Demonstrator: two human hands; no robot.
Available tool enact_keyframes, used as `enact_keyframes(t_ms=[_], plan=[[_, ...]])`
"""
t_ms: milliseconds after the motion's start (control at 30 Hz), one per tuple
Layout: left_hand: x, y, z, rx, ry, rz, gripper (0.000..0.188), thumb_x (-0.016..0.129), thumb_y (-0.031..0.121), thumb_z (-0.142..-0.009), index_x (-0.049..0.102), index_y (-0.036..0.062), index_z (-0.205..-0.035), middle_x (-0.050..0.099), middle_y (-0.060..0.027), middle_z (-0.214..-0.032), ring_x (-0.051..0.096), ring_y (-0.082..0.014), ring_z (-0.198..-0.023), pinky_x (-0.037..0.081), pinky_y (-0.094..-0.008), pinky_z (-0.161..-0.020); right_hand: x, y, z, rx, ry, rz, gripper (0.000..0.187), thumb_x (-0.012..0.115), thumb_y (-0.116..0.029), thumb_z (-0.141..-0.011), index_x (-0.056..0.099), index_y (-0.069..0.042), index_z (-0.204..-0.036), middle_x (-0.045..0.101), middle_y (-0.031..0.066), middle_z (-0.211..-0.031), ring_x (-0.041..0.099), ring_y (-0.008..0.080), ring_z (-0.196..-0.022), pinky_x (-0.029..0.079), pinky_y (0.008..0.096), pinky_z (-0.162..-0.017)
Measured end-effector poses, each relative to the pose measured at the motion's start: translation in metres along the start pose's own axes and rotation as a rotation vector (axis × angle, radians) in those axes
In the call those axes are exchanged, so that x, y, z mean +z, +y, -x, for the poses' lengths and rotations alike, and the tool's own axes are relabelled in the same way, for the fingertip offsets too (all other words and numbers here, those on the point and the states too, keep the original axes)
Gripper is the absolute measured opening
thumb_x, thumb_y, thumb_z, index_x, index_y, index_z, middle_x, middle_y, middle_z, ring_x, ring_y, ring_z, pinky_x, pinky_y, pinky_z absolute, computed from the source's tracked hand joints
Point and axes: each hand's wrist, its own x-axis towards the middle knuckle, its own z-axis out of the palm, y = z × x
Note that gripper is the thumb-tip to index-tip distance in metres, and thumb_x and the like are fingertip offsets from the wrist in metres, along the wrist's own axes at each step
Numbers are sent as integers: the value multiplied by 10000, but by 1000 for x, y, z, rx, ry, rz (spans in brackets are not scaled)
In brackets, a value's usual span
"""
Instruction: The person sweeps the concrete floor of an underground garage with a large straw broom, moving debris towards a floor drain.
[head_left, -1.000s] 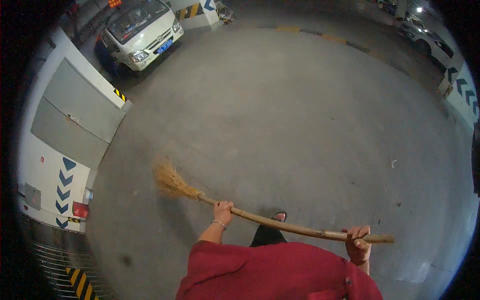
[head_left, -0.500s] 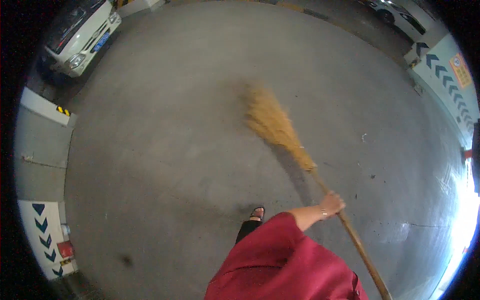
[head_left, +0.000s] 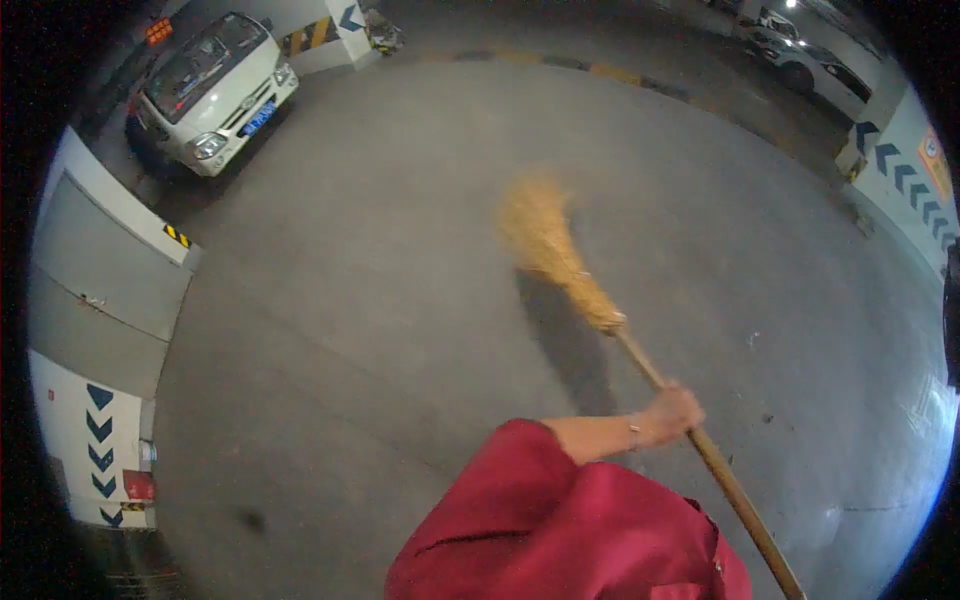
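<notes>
My left hand [head_left: 672, 414] is wrapped round the wooden handle of a straw broom [head_left: 655, 372], with the forearm reaching across from a red sleeve [head_left: 500, 510]. The handle slants from the lower right edge up to the bound yellow bristles [head_left: 550, 245], which point away from me. Motion smears the bristle tips, and a dark shadow [head_left: 568, 345] lies on the grey floor [head_left: 380, 250] to the left of the broom. Whether the tips touch the floor I cannot tell. My right hand is out of sight, as is the handle's upper end.
A white van [head_left: 215, 100] is parked at the far left. Grey doors [head_left: 110, 290] and a wall with arrow marks [head_left: 100, 440] line the left side. A striped kerb [head_left: 560, 62] runs along the back; a car [head_left: 810, 75] and an arrow-marked wall [head_left: 905, 185] are at right.
The bristles have shifted slightly right and curve more, and the broom's shadow is wider. My view has tilted up, so my foot no longer shows. The left hand keeps its hold.
</notes>
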Motion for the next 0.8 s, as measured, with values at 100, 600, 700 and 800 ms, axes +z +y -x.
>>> enact_keyframes(t_ms=[100,600,700,800], plan=[[-31,-85,65,-347,-104,-200,69,575,85,-606,562,140,-646,562,-53,-663,554,-239,-738,387,-419,-741,86,123,14,402,-164,-182,131,536,-145,-759,506,-70,-861,494,65,-756,483,233,-746,391,422,-757],[-121,-375,347,-1237,-283,-382,214,648,182,-636,575,179,-836,545,-12,-956,499,-176,-955,330,-434,-817,512,394,204,1251,-724,-429,256,653,-28,-609,451,-92,-752,505,50,-729,477,224,-763,328,528,-901],[-105,-432,293,-1009,-288,-285,207,642,196,-631,576,176,-826,551,-19,-899,505,-210,-929,338,-449,-802,520,383,191,1203,-553,-237,254,635,-46,-599,433,-96,-745,470,35,-709,498,226,-827,330,494,-919],[-61,-446,185,-728,-381,-100,256,659,196,-599,575,176,-841,552,-24,-864,499,-253,-929,334,-481,-825,477,341,164,921,-224,3,153,570,-49,-625,468,-102,-725,500,51,-725,496,236,-787,393,423,-785]])
